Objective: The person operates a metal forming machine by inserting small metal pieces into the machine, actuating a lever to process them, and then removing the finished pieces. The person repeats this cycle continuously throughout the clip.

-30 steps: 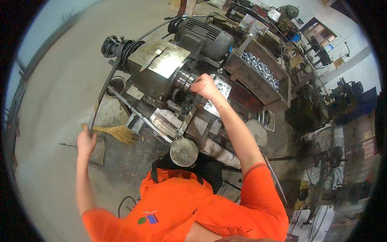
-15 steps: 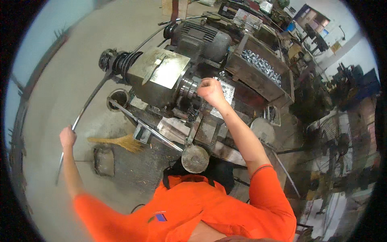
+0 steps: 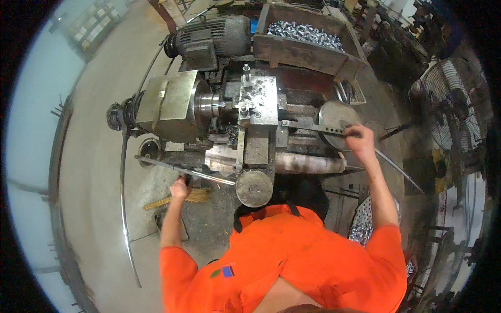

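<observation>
I stand at a grimy metal lathe in an orange shirt. My left hand is closed around the near end of a long thin steel lever that runs along the machine's front. My right hand grips the end of a flat steel handle that crosses a round metal disc at the machine's right. Between my hands sit the tool block, the chuck and a round handwheel.
A grey motor and a bin of silvery parts stand behind the lathe. A caged fan is at the right. A straw broom and a long bent rod lie on the concrete floor at the left.
My left hand came in from the far left to the long lever. My right hand left the chuck area and went right to the flat handle. The view turned to face the lathe.
</observation>
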### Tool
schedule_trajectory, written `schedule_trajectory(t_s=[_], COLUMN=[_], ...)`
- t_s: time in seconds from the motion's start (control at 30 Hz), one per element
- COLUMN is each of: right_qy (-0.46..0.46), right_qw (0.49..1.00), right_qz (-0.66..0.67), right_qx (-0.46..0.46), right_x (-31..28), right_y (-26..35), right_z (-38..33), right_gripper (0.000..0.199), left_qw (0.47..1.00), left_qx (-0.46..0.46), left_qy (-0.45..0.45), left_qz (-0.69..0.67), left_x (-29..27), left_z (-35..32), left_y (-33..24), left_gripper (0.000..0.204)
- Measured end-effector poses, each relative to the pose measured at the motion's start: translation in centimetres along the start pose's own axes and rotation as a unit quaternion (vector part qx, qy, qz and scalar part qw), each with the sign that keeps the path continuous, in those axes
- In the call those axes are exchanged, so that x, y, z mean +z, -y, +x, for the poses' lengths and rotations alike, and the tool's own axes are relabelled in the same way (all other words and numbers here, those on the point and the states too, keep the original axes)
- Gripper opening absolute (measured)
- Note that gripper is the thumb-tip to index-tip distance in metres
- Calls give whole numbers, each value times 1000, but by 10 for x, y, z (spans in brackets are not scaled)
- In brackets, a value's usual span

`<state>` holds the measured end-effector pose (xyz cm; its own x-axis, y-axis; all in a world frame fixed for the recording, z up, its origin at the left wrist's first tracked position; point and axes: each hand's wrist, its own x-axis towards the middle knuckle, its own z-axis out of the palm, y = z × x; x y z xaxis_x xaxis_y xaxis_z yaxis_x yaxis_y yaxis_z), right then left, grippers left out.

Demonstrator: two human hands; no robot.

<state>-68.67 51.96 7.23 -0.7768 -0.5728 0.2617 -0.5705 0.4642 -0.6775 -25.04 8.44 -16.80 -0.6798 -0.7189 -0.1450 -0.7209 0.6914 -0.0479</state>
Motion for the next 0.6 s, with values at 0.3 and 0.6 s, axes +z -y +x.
schedule_trajectory(t_s=[0.3, 0.6], right_qy=[-25, 14], right_qw=[926, 826], right_qz=[-335, -476], right_qx=[170, 302], right_x=[-86, -112], right_y=[-175, -233], right_z=[-70, -150], right_gripper=[54, 31], left_qw=[996, 749], left_qx=[-44, -221], left_qy=[-15, -117], left_qz=[-71, -613], left_x=[-47, -130], left_z=[7, -4], left_y=[27, 36], left_gripper=[33, 54])
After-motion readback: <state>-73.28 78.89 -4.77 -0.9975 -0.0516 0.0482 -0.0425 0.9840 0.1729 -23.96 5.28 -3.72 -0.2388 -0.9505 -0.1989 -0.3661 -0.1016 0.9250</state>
